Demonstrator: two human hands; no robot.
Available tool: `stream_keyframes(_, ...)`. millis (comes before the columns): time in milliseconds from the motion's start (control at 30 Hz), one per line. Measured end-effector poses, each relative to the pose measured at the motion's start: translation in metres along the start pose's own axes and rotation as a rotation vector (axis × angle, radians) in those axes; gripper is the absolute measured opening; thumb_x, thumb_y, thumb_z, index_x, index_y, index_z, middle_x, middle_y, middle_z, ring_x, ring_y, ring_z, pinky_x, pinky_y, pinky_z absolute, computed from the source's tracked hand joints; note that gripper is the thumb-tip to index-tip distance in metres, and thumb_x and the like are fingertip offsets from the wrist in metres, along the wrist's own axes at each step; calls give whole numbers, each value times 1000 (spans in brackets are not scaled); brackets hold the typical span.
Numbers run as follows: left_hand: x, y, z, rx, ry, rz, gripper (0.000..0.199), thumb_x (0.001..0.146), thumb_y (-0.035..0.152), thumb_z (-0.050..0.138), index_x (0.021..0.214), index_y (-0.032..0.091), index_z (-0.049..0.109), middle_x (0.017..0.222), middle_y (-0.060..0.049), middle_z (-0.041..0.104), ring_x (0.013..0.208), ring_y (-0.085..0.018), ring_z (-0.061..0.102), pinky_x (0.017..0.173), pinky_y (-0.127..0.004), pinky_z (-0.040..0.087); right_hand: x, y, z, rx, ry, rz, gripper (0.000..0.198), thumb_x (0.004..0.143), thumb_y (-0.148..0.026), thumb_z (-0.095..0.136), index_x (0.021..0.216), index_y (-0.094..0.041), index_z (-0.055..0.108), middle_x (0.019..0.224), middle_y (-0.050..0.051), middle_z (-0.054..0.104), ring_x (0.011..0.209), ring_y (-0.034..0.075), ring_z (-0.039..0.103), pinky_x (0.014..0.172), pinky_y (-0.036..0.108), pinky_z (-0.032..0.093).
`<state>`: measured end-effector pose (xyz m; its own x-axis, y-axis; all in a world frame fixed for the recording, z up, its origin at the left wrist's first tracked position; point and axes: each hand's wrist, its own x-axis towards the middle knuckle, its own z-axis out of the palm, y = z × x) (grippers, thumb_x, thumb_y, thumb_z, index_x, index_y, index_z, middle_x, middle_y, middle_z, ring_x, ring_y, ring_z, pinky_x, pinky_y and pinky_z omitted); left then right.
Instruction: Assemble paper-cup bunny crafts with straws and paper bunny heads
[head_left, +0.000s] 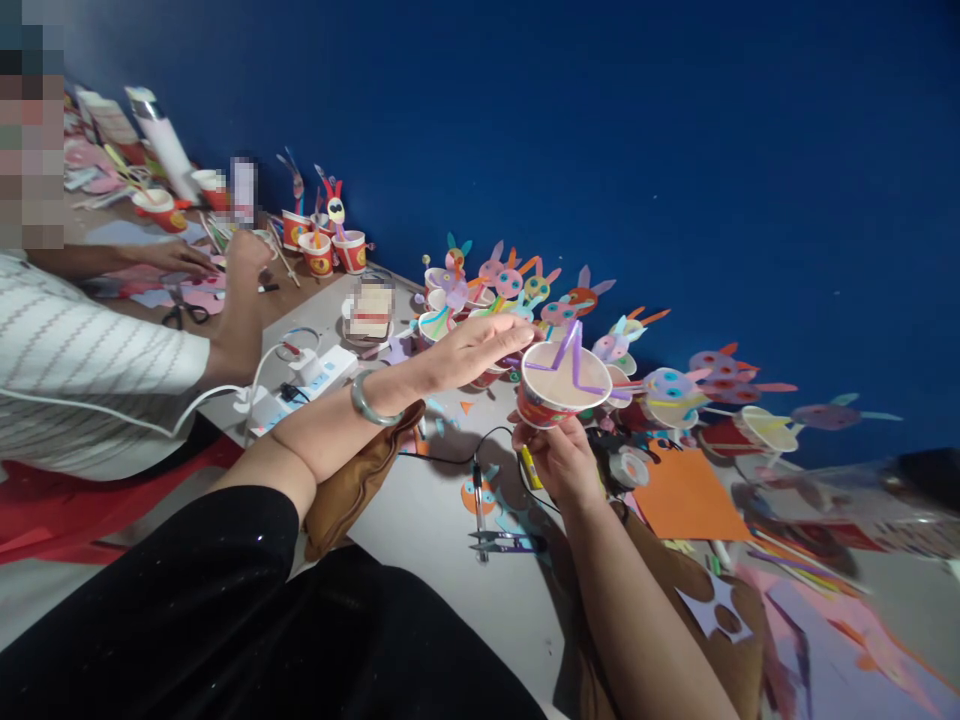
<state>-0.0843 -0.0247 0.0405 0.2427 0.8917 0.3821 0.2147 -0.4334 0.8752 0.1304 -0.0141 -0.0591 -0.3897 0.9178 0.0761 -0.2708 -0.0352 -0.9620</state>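
Observation:
A paper cup [555, 415] with a red printed side is tilted so its pale inside faces me. Purple bent straws [576, 352] cross its mouth, and their ends stick out at both sides. My right hand [566, 455] grips the cup from below, near its base. At the cup's left rim is my left hand [487, 345], fingers stretched out; whether the fingertips touch the cup or a straw end is unclear. Below the hands, a pair of thread snips [514, 543] and a pen [480, 500] lie on the table beside a round orange paper cutout [474, 497].
Several cups with paper animal heads [562, 312] line the blue wall [600, 130]. A power strip [307, 390] with a white cable lies left, near another person's arm [236, 300]. Orange paper [686, 495], a brown bag [367, 480] and a purple paper offcut [709, 605] surround my workspace.

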Motion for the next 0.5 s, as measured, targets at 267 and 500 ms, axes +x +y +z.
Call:
stream_keyframes(267, 0, -7, 4, -181, -70, -52, 22, 98, 38, 61, 89, 18, 60, 72, 1, 52, 64, -9, 49, 57, -24, 42, 1, -2, 1, 37, 60, -31, 37, 74, -53, 88, 88, -23, 72, 82, 2, 78, 50, 11, 59, 49, 26, 45)
stream_keyframes(500, 1, -7, 7, -307, -111, -42, 33, 95, 48, 70, 88, 18, 58, 77, 0, 59, 69, -9, 56, 63, -23, 49, 0, -5, 0, 59, -14, -35, 35, 72, -53, 88, 77, -23, 70, 79, 4, 76, 49, 12, 55, 48, 28, 44)
